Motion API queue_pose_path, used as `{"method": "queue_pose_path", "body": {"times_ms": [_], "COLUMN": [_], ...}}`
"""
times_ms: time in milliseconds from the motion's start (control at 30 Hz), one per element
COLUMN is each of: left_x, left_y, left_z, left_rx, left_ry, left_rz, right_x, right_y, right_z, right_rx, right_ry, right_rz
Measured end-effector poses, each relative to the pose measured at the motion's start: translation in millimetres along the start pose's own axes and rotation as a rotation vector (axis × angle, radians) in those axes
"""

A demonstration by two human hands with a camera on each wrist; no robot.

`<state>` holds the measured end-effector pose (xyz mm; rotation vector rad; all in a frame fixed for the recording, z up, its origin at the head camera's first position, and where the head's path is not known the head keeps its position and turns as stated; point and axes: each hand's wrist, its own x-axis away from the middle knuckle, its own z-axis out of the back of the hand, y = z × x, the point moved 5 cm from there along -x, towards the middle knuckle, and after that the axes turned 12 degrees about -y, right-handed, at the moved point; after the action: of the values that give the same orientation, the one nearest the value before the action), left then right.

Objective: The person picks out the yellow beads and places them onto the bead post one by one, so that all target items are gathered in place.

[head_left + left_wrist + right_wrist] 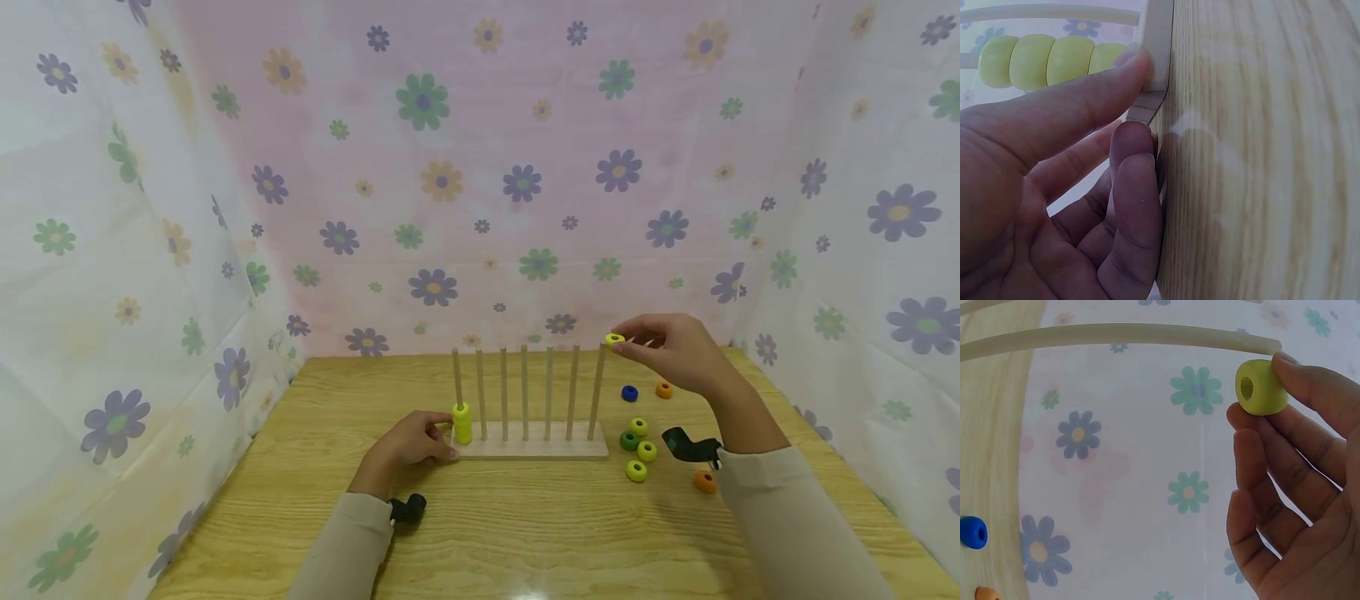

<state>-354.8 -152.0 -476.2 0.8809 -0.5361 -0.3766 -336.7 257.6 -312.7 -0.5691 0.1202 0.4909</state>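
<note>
My right hand (678, 350) pinches a yellow bead (1262, 387) between thumb and fingertips. The bead is close beside the top of the rightmost peg (1147, 337), its hole facing that side in the right wrist view. My left hand (408, 439) holds the left end of the wooden base (532, 450), thumb at the front corner (1147, 103) and other fingers curled by the end. Several yellow beads (462, 425) are stacked on the leftmost peg (457, 375), right by my left index finger. The other upright pegs (525, 392) carry no beads.
Right of the base lie loose beads on the wooden table (495, 533): several yellow (637, 472), a green one (628, 441), a blue one (630, 393) and orange ones (705, 481). Flowered cloth (480, 167) surrounds the back and sides.
</note>
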Motion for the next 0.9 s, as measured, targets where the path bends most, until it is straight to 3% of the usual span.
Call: {"method": "queue_pose_path", "body": {"times_ms": [433,900], "left_x": [0.2,0.9], "left_y": [-0.4,1.0], "left_z": [0.0,0.0], "left_rx": [0.003,-0.007], "left_ry": [0.004,-0.003], "left_rz": [0.002,-0.011], "right_x": [-4.0,-10.6], "right_y": [-12.6,-24.6], "right_z": [4.7,3.0], "right_rx": [0.015,-0.046], "right_ry": [0.042,0.054], "right_rz": [0.023,0.001]}}
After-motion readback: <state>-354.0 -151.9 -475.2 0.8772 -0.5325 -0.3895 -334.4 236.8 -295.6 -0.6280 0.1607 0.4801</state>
